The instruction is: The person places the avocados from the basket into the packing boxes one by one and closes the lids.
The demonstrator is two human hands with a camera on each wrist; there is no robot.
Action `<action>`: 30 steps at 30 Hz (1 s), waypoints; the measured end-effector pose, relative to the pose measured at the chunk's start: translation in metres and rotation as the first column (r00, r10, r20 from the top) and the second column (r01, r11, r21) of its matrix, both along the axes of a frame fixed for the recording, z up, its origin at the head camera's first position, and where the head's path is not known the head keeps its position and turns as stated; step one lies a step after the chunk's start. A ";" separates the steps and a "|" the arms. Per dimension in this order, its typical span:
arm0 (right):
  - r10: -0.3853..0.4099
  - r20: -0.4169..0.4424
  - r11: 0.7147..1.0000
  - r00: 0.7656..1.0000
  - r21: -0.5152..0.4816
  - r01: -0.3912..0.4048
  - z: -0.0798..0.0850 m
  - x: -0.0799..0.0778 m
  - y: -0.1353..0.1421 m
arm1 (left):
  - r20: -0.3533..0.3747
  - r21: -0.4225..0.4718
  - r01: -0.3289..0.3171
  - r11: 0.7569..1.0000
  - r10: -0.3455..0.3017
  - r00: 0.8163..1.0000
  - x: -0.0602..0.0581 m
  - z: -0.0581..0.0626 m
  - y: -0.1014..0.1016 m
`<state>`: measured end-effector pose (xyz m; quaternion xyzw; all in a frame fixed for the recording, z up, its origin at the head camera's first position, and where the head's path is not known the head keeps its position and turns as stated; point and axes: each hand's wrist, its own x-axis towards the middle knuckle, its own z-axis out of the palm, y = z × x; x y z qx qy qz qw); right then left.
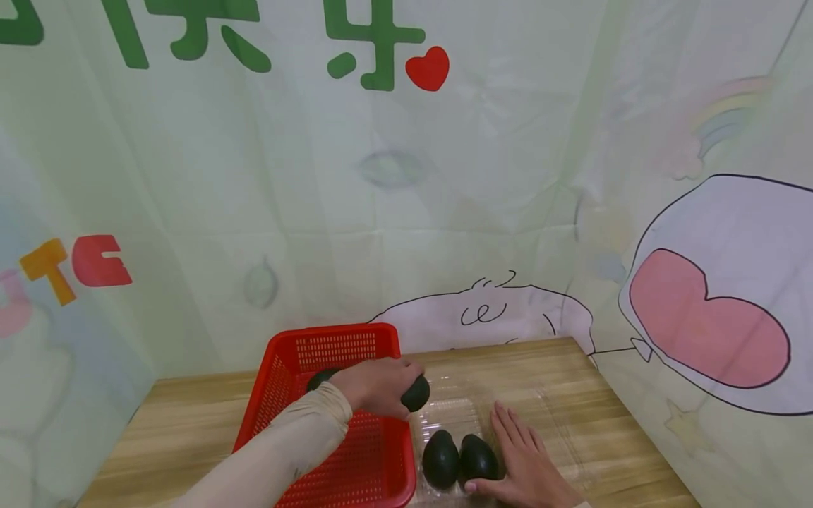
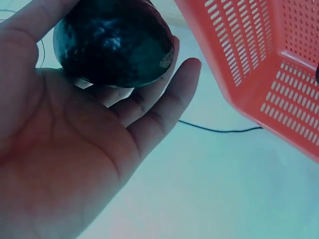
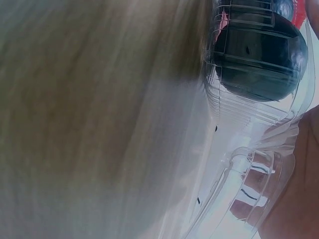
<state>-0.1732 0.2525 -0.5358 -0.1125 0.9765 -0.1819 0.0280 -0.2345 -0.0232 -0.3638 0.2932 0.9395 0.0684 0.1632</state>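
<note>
My left hand (image 1: 376, 386) grips a dark avocado (image 1: 416, 395) over the right rim of a red plastic basket (image 1: 408, 466). The left wrist view shows that avocado (image 2: 114, 47) between thumb and fingers, the palm bare below it. Two more avocados (image 1: 441, 460) sit side by side in the near-left part of a clear plastic clamshell box (image 1: 454, 409). With fingers outstretched, my right hand (image 1: 530, 466) rests on the box, its thumb by the right avocado (image 1: 478, 458). In the right wrist view the box's clear wall (image 3: 249, 164) lies close to that hand.
Another dark avocado (image 1: 322, 379) lies in the basket, partly behind the left forearm. Basket and box share a wood-grain table (image 1: 610, 402). A printed cloth backdrop (image 1: 394, 233) hangs behind the table and along its right side.
</note>
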 end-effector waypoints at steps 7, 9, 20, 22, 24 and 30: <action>0.011 -0.023 1.000 1.000 0.014 -0.011 0.000 0.000 0.000 | -0.022 -0.051 0.055 0.997 -0.056 0.998 -0.003 -0.011 0.014; 0.011 -0.024 1.000 1.000 0.015 -0.010 0.000 0.000 0.000 | -0.046 -0.069 0.070 0.995 -0.073 0.996 -0.003 -0.014 0.017; 0.011 -0.015 1.000 1.000 0.021 -0.011 0.002 0.000 0.001 | -0.148 -0.167 0.119 0.979 -0.145 0.978 0.001 -0.025 0.040; 0.009 -0.007 1.000 1.000 0.020 -0.009 0.002 0.000 0.002 | -0.150 -0.178 0.135 0.975 -0.162 0.975 0.001 -0.028 0.043; 0.008 0.002 1.000 1.000 0.018 -0.008 0.003 0.000 0.002 | -0.152 -0.197 0.155 0.968 -0.186 0.971 0.000 -0.030 0.047; 0.006 0.018 1.000 1.000 0.010 -0.006 0.004 -0.001 0.001 | -0.150 -0.229 0.183 0.956 -0.221 0.964 -0.002 -0.035 0.054</action>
